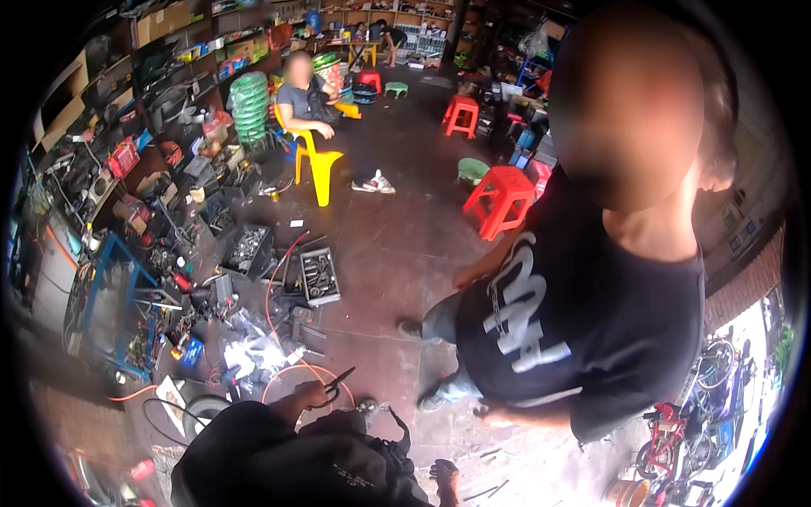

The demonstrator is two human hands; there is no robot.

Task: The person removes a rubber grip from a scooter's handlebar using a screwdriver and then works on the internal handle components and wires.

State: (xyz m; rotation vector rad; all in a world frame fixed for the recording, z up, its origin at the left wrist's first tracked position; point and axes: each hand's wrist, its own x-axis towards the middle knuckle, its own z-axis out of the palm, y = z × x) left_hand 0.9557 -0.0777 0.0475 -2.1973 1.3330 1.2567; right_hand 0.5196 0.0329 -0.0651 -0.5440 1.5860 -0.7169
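Note:
At the lower left, my left hand (312,395) comes out of a black sleeve and is closed on a dark scissor-like tool (340,382). Its pointed end is directed up and to the right; its exact kind is too small to tell. Just beyond and below lies a small metal part (367,406), close to a black strap (400,427). My right hand (444,473) is low near the bottom edge, fingers somewhat apart, with no object visible in it. An orange-red hose (272,325) curves across the floor past my left hand.
A person in a black shirt (583,329) stands close on the right. Another sits on a yellow chair (319,173). Red stools (500,201), a tool tray (320,276), a parts bin (247,250) and a blue metal frame (114,304) stand around. Bicycles (667,444) are at the lower right.

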